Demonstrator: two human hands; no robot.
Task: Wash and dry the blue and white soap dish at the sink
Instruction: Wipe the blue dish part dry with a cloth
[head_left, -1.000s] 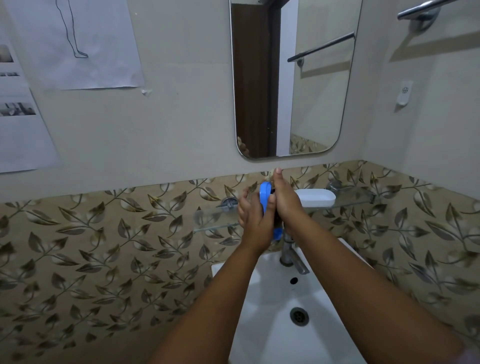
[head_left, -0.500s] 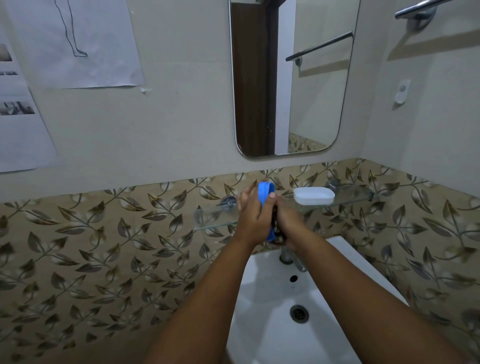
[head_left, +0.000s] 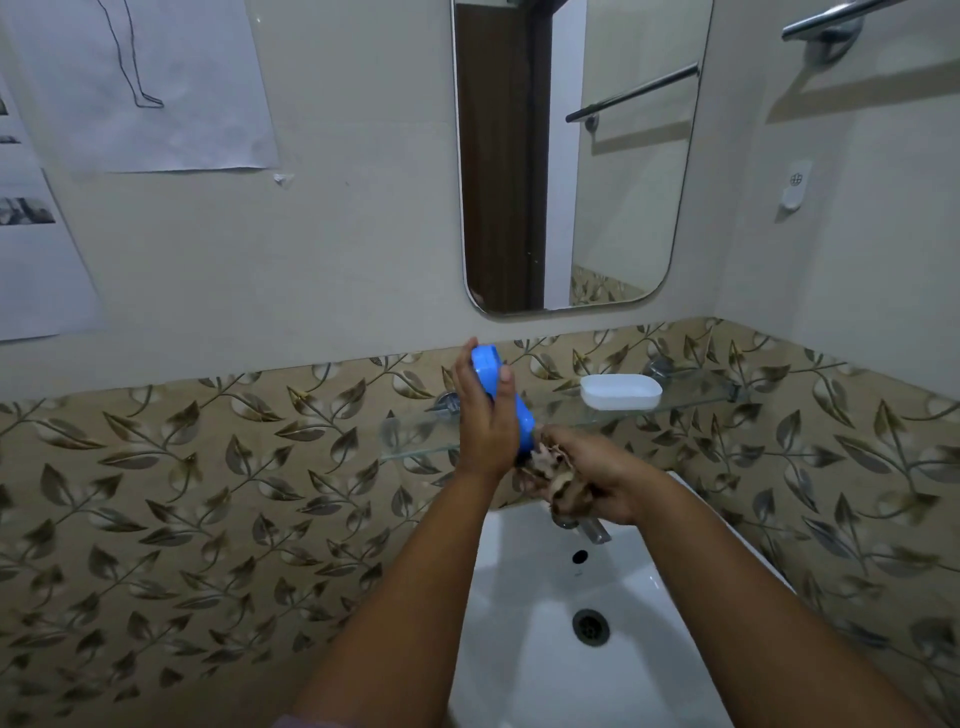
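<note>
My left hand (head_left: 480, 421) grips the blue part of the soap dish (head_left: 511, 397), held on edge and tilted above the back of the white sink (head_left: 530, 639). My right hand (head_left: 592, 475) is closed on a crumpled brownish patterned cloth (head_left: 553, 470), which touches the blue part's lower end. The white part of the soap dish (head_left: 621, 391) rests on the glass shelf (head_left: 691, 400) to the right, apart from both hands.
The chrome tap (head_left: 589, 529) pokes out below my right hand, mostly hidden. A mirror (head_left: 571, 156) hangs above the shelf. A towel rail (head_left: 826, 21) is at the upper right wall. Paper sheets (head_left: 145, 83) are stuck on the left wall.
My right hand has slid down from the top of the blue part to its lower end, and the cloth now shows. The left hand has kept its hold, with the blue part tilted more.
</note>
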